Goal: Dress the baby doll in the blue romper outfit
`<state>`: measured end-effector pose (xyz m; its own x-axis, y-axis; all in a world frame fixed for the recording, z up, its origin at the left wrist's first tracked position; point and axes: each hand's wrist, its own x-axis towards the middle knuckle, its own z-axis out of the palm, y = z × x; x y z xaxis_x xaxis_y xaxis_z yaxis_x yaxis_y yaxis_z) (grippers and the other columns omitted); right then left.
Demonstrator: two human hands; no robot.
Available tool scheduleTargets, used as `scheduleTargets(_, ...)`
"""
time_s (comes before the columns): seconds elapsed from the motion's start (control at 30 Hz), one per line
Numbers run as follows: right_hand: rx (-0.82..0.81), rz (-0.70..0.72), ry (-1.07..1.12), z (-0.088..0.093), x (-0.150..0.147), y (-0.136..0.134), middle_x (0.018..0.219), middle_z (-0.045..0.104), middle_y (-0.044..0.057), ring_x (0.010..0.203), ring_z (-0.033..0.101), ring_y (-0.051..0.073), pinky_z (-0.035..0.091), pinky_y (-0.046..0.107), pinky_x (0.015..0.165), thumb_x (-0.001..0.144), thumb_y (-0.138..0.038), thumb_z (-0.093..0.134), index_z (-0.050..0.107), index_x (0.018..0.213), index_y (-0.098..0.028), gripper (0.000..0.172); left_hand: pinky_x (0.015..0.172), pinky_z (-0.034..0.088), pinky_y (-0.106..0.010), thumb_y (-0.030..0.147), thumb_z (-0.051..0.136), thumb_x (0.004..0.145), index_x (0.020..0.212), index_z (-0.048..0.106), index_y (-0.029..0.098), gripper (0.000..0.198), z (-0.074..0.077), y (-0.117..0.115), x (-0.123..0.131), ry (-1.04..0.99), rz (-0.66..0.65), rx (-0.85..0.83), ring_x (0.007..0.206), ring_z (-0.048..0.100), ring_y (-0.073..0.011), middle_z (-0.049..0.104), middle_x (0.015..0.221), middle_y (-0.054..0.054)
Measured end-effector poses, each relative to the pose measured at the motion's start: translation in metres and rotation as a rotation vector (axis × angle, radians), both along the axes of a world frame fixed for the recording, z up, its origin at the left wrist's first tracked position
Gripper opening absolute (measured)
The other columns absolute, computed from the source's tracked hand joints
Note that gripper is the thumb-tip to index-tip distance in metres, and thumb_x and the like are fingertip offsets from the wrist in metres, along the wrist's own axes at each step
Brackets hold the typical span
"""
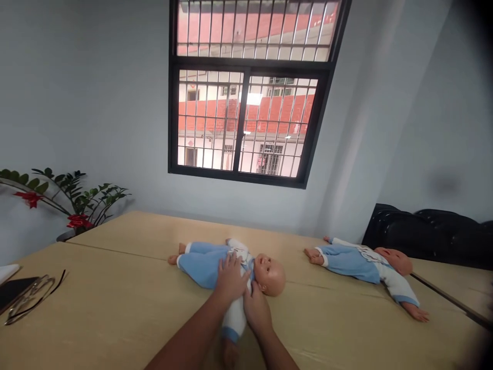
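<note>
A baby doll [206, 264] in a light blue and white outfit lies on its back on the table, its head to the right and its feet to the left. My left hand [231, 277] rests on the doll's chest with its fingers stretched over the white top. Beside it, my right hand [257, 308] is closed at the doll's near shoulder, just below the neck; its fingertips are partly hidden. The doll's near arm sticks out toward me, between my forearms.
A second, similarly dressed doll [346, 262] lies face up on the right of the light wood table [127, 293]. Eyeglasses [34, 298] and a dark flat item [15, 293] are at the left edge. Black chairs [423, 234] stand behind on the right; a potted plant [79, 205] stands left.
</note>
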<state>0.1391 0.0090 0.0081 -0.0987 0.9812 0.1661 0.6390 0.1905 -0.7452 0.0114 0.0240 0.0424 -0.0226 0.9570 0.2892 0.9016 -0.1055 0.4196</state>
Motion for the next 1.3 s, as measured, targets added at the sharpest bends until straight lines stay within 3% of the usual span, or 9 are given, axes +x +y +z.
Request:
scheduleTargets(0.17,0.009,0.129,0.073,-0.005,0.005,0.002,0.124,0.078,0.014,0.117,0.074,0.028,0.055,0.035,0.101,0.098,-0.037,0.044,0.074,0.117,-0.017,0.041,0.133,0.018,-0.059,0.057,0.046,0.103,0.159,0.047,0.023,0.066,-0.011,0.032,-0.035,0.021,0.068,-0.002,0.161,0.030,-0.0343,0.037,0.173,-0.011)
scheduleTargets(0.43,0.025,0.192,0.021,-0.012,0.003,0.007,0.110,0.079,0.012,0.102,0.074,0.028,0.056,0.040,0.094,0.095,-0.032,0.046,0.076,0.113,-0.017,0.038,0.132,0.017,-0.058,0.063,0.042,0.104,0.159,0.045,0.025,0.067,-0.022,0.080,-0.095,0.042,0.112,-0.037,0.161,0.028,-0.0342,0.033,0.175,-0.009)
scheduleTargets(0.83,0.042,0.220,-0.049,-0.014,0.003,0.008,0.109,0.078,0.013,0.103,0.073,0.031,0.057,0.047,0.095,0.095,-0.037,0.044,0.074,0.108,-0.019,0.036,0.132,0.012,-0.055,0.057,0.040,0.105,0.160,0.043,0.021,0.067,-0.014,0.139,-0.240,0.087,0.215,-0.151,0.163,0.024,-0.0343,0.028,0.177,-0.011)
scheduleTargets(1.03,0.037,0.239,-0.074,-0.019,0.002,0.007,0.113,0.078,0.013,0.109,0.072,0.031,0.055,0.050,0.100,0.095,-0.037,0.045,0.074,0.104,-0.021,0.035,0.131,-0.001,-0.062,0.053,0.047,0.100,0.158,0.049,0.022,0.066,-0.013,0.161,-0.313,0.119,0.375,-0.175,0.163,0.018,-0.0401,0.030,0.177,-0.010)
scheduleTargets(1.2,0.041,0.238,-0.075,-0.022,0.006,0.007,0.108,0.078,0.009,0.104,0.072,0.029,0.056,0.047,0.095,0.096,-0.039,0.047,0.073,0.097,-0.024,0.030,0.129,0.002,-0.068,0.055,0.048,0.098,0.158,0.051,0.027,0.066,-0.023,0.179,-0.359,0.142,0.553,-0.158,0.161,0.017,-0.0466,0.024,0.178,-0.009)
scheduleTargets(1.3,0.053,0.250,-0.089,-0.024,0.009,0.008,0.104,0.078,0.007,0.099,0.073,0.028,0.058,0.044,0.090,0.099,-0.041,0.048,0.073,0.096,-0.026,0.029,0.125,0.007,-0.071,0.058,0.051,0.097,0.154,0.054,0.029,0.065,-0.029,0.195,-0.385,0.150,0.639,-0.136,0.154,0.026,-0.0492,0.032,0.173,-0.014)
